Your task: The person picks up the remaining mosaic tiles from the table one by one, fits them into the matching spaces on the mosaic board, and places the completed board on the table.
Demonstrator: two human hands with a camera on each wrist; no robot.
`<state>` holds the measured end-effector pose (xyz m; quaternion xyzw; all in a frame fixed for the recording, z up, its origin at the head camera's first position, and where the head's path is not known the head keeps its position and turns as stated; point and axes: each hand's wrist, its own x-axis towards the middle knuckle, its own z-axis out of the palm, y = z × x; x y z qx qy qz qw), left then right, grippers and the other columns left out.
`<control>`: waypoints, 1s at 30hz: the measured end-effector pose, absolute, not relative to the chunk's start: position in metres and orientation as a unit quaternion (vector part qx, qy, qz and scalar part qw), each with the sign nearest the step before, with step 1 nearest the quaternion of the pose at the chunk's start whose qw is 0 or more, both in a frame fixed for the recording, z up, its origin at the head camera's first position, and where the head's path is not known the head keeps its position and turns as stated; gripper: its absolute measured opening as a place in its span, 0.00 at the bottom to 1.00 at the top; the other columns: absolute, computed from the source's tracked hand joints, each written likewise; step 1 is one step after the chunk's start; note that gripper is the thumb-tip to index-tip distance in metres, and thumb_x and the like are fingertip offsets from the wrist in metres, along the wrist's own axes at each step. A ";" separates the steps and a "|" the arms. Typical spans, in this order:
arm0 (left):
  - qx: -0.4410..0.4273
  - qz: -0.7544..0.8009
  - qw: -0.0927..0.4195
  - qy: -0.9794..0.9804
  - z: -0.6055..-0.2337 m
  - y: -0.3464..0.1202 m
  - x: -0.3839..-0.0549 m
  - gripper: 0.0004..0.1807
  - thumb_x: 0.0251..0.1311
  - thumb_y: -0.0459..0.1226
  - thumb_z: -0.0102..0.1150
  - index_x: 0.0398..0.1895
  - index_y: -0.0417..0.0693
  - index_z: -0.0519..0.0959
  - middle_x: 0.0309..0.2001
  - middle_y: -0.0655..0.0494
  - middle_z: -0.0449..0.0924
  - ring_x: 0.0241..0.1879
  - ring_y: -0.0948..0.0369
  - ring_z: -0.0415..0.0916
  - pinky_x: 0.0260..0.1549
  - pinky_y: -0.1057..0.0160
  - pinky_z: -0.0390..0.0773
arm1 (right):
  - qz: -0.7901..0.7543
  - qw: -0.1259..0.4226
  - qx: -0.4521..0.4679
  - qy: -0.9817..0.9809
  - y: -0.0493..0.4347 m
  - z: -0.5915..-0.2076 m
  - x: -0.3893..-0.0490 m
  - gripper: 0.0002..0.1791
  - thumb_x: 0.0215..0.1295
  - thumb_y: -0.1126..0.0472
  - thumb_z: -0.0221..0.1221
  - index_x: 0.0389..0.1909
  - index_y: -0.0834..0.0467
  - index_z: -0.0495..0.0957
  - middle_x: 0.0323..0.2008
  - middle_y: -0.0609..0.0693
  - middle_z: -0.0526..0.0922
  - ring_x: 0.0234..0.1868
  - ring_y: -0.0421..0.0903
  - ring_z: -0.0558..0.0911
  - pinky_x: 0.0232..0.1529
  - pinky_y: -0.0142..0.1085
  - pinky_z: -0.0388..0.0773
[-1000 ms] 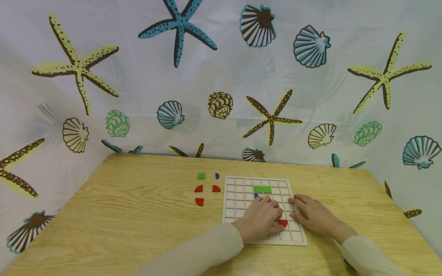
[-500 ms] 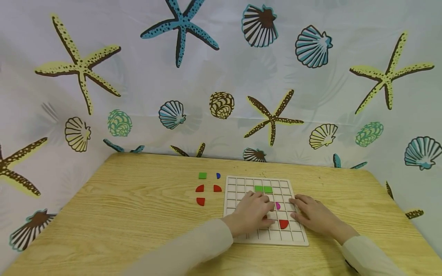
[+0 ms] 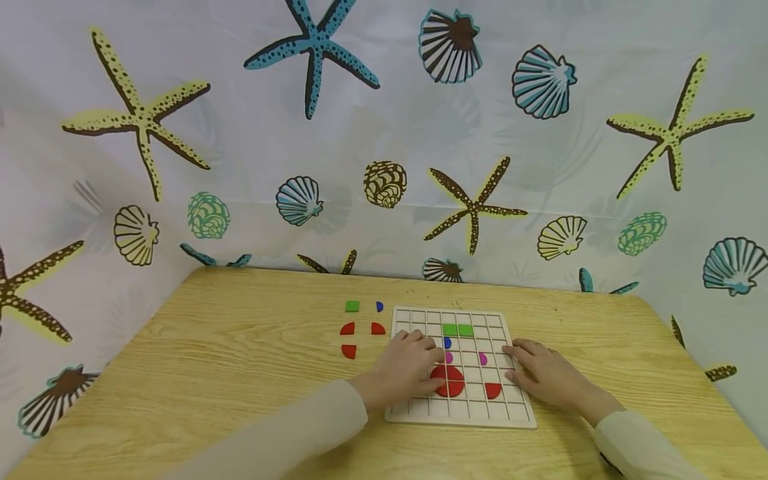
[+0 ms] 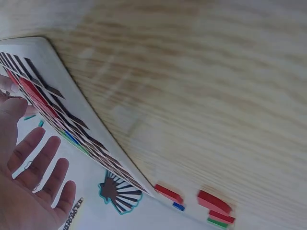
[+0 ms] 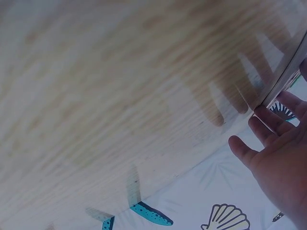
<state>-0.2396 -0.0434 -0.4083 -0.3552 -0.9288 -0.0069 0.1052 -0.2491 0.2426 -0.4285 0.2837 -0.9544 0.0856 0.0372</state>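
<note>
A white grid board (image 3: 468, 413) lies on the table. My left hand (image 3: 399, 370) is over its left side with fingers loosely spread, the thumb overlapping a red disc (image 3: 454, 383) in the head view. Nothing is held between the fingers of that left hand (image 4: 36, 177) in the left wrist view. My right hand (image 3: 549, 375) touches the board's right edge with its fingertips, fingers nearly straight. On the grid are two green squares (image 3: 465, 330), a blue rounded piece (image 3: 447, 343), two magenta rounded pieces (image 3: 483, 359) and a red quarter-round piece (image 3: 493, 391).
Left of the board, loose on the wooden table (image 3: 240, 360), lie a green square (image 3: 352, 306), a blue half-round piece (image 3: 379, 307) and three red quarter-round pieces (image 3: 349, 351). A shell-and-starfish patterned curtain (image 3: 336, 133) encloses the table at the back and sides.
My left hand has slid left across the board, uncovering the red disc and the blue and magenta pieces. My right hand has stayed at the board's right edge.
</note>
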 end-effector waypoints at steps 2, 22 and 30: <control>-0.351 -0.008 0.103 -0.931 -0.409 -0.051 -0.240 0.17 0.56 0.55 0.55 0.44 0.59 0.78 0.44 0.62 0.78 0.44 0.61 0.71 0.46 0.61 0.70 | 0.086 0.036 0.285 -0.954 0.243 -0.429 -0.249 0.27 0.65 0.48 0.50 0.60 0.58 0.68 0.59 0.61 0.69 0.59 0.60 0.69 0.55 0.56 0.65; -0.289 -0.037 0.114 -0.950 -0.416 -0.134 -0.251 0.20 0.53 0.52 0.59 0.46 0.53 0.76 0.43 0.58 0.78 0.43 0.57 0.70 0.47 0.53 0.68 | 0.087 0.034 0.284 -0.954 0.244 -0.428 -0.249 0.27 0.65 0.49 0.51 0.61 0.58 0.67 0.59 0.61 0.69 0.59 0.60 0.69 0.55 0.57 0.65; -0.283 -0.052 0.121 -0.950 -0.417 -0.159 -0.252 0.19 0.51 0.50 0.62 0.43 0.51 0.77 0.39 0.58 0.78 0.42 0.56 0.71 0.45 0.52 0.69 | 0.088 0.022 0.281 -0.955 0.244 -0.430 -0.251 0.27 0.66 0.48 0.50 0.61 0.58 0.67 0.60 0.61 0.68 0.60 0.60 0.68 0.56 0.57 0.64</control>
